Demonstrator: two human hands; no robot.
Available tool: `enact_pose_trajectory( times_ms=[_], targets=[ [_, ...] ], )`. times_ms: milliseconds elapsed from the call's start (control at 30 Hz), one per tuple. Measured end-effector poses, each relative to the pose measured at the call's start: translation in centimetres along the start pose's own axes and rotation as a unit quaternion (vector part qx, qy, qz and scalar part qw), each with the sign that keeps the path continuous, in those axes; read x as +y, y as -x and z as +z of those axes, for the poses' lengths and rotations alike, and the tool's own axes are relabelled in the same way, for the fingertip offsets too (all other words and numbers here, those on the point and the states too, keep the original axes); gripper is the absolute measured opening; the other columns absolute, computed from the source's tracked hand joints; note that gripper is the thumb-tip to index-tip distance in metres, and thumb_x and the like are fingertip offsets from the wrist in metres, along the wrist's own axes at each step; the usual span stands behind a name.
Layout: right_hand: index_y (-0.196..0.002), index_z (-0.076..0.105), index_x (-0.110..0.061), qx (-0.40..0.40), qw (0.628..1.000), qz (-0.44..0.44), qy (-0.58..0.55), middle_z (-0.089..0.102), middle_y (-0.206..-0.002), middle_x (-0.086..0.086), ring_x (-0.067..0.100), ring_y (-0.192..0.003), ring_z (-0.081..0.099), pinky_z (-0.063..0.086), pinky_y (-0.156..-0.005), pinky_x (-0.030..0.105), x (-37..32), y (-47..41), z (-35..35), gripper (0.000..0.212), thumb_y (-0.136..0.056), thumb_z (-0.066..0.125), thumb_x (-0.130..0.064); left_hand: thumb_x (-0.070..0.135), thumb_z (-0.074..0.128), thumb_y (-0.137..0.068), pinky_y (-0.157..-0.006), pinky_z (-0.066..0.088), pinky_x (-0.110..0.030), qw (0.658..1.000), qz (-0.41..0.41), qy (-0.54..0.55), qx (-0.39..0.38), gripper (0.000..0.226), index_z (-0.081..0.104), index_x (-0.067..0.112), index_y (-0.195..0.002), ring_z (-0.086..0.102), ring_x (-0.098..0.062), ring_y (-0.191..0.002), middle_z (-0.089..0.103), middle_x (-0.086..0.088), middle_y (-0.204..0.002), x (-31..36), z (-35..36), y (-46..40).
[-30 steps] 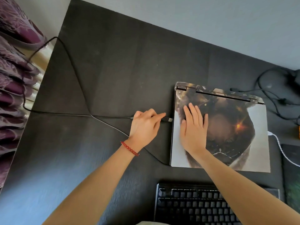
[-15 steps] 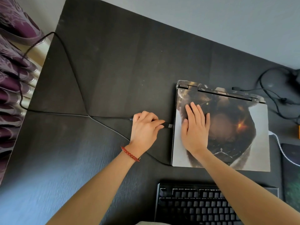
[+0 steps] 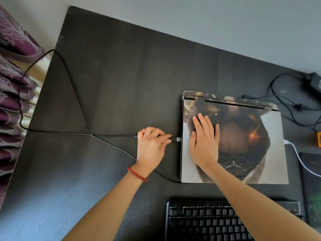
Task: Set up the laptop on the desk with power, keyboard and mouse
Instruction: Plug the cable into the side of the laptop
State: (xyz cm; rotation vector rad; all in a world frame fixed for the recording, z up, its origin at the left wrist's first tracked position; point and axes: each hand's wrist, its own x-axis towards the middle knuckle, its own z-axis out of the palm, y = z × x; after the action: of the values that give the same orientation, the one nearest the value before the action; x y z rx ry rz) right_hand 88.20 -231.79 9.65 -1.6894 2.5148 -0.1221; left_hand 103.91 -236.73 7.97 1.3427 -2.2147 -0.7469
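The closed laptop (image 3: 260, 145), its lid covered with a dark printed skin, lies on the black desk (image 3: 121, 75). My right hand (image 3: 205, 141) presses flat on the left part of the lid. My left hand (image 3: 152, 145) pinches a black cable's plug (image 3: 177, 139); its metal tip is right at the laptop's left edge. That black cable (image 3: 69, 133) runs left across the desk and off its left side. A black keyboard (image 3: 208, 221) sits in front of the laptop, partly under my right forearm.
A power brick with tangled black cables (image 3: 295, 105) lies at the back right. A white braided cable (image 3: 298, 153) leaves the laptop's right side beside a dark mouse pad (image 3: 312, 180). Purple curtain folds (image 3: 10, 87) hang left of the desk.
My left hand has carried the plug rightward until its tip meets the laptop's left edge. My right hand has stayed flat on the lid.
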Motion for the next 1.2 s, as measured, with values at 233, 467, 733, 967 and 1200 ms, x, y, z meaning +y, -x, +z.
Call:
enact_pose_trajectory(
  times_ms=[233,467,733,967,1200],
  targets=[
    [-0.136,0.041,-0.014,-0.005,1.0,0.002,0.0,0.04,-0.146,0.004,0.023,-0.138,0.031,0.015,-0.114,0.051,-0.1,0.0,-0.1,0.053,-0.088,0.02,-0.027,0.023,0.071,-0.071,-0.08,0.026,-0.031,0.999,0.029,-0.03,-0.021,0.014,0.075,0.019,-0.084,0.059,-0.02,-0.077,0.065,0.003,-0.071,-0.1,-0.1,0.1],
    [-0.136,0.041,-0.014,-0.006,1.0,0.002,0.002,0.04,-0.146,0.005,0.023,-0.138,0.03,0.014,-0.114,0.051,-0.1,0.1,-0.1,0.053,-0.088,0.021,-0.026,0.014,0.08,-0.066,-0.078,0.04,-0.039,0.997,0.053,-0.038,-0.035,0.024,0.073,0.015,-0.089,0.062,-0.024,-0.072,0.064,-0.002,-0.077,0.6,0.4,0.0],
    [-0.135,0.042,-0.013,0.001,1.0,0.002,-0.001,0.041,-0.145,0.005,0.023,-0.138,0.032,0.015,-0.113,0.051,-0.2,0.1,-0.2,0.052,-0.088,0.023,-0.026,0.013,0.074,-0.072,-0.084,0.029,-0.033,0.998,0.025,-0.05,-0.019,0.018,0.07,0.014,-0.09,0.061,-0.025,-0.077,0.064,-0.003,-0.081,1.1,1.2,0.4],
    [-0.135,0.042,-0.013,-0.001,1.0,0.001,-0.002,0.041,-0.145,0.006,0.024,-0.138,0.032,0.015,-0.113,0.052,-0.1,0.0,-0.1,0.052,-0.088,0.022,-0.026,0.011,0.076,-0.071,-0.075,0.045,-0.038,0.999,0.019,-0.025,-0.026,0.019,0.071,0.015,-0.089,0.061,-0.023,-0.077,0.064,-0.003,-0.08,1.5,1.2,0.5],
    [-0.138,0.037,-0.015,-0.018,1.0,0.0,0.015,0.037,-0.148,0.004,0.023,-0.14,0.027,0.012,-0.114,0.051,-0.1,0.0,0.1,0.054,-0.089,0.019,-0.028,0.011,0.078,-0.064,-0.082,0.032,-0.03,0.999,0.009,0.017,-0.027,0.024,0.072,0.006,-0.087,0.062,-0.026,-0.068,0.062,-0.008,-0.069,1.0,1.0,-0.2]
  ],
)
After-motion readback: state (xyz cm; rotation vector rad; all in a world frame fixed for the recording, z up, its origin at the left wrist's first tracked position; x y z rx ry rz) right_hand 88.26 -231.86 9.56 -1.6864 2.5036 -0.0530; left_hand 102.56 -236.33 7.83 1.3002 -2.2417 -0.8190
